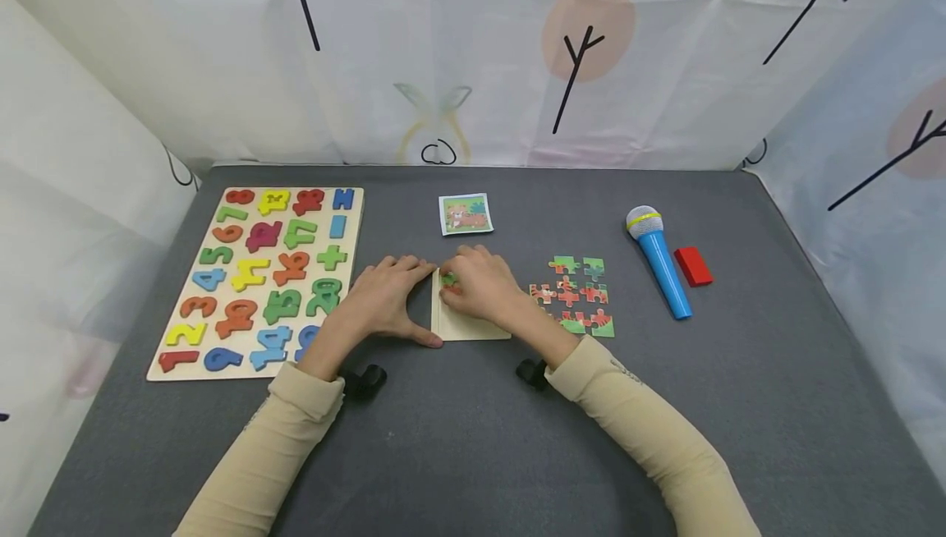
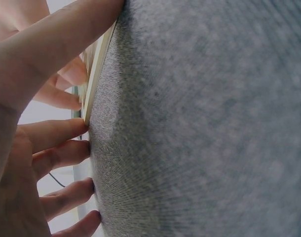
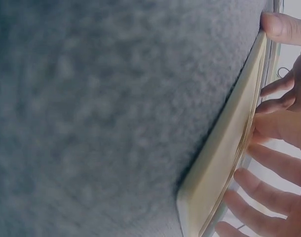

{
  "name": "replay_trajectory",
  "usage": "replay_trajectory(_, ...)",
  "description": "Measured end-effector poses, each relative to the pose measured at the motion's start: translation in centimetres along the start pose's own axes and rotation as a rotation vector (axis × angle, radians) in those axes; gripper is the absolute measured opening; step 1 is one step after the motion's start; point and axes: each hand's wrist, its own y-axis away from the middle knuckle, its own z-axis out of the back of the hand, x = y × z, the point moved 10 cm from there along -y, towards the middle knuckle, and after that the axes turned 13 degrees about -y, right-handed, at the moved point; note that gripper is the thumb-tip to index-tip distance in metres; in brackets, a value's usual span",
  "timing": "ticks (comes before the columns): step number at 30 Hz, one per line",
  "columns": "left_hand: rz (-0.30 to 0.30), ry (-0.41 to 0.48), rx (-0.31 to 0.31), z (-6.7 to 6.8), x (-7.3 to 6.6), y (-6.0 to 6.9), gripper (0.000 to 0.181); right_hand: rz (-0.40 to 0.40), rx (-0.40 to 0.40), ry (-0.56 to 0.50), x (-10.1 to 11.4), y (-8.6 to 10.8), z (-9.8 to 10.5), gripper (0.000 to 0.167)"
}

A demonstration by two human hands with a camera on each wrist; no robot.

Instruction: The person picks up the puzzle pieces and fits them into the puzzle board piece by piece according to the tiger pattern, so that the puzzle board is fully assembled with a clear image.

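In the head view, the pale wooden rectangular puzzle tray (image 1: 470,327) lies mid-frame, loose red-and-green jigsaw pieces (image 1: 568,296) right of it. Setting a piece well likely calls for a steady tray and level pressure. The left hand (image 1: 388,299) spreads wide along the tray's left side; the right hand (image 1: 482,284) bends its fingertips over a small green-and-red piece (image 1: 448,280) in the tray's upper left.

In the left wrist view, the left index fingertip touches the tray's corner.

In the right wrist view, whether the right fingers pinch the piece, I cannot tell.
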Motion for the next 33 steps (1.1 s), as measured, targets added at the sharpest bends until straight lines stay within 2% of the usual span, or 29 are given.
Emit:
replay_trajectory(9,0.016,-0.005,0.019,0.0,0.2,0.0,0.115,-0.066,0.013,-0.009,-0.9,0.7,0.9,0.031)
replay_trajectory(15,0.012,-0.003,0.034,-0.2,0.1,-0.2,0.115,-0.049,0.024,-0.030,-1.1,0.8,0.6,0.024)
replay_trajectory(23,0.013,0.003,0.031,-0.3,0.2,-0.2,0.115,-0.016,-0.019,-0.051,-0.8,0.5,0.7,0.021)
replay_trajectory(33,0.018,0.004,0.042,-0.3,0.1,-0.2,0.115,-0.039,-0.019,-0.047,-1.2,0.4,0.7,0.026)
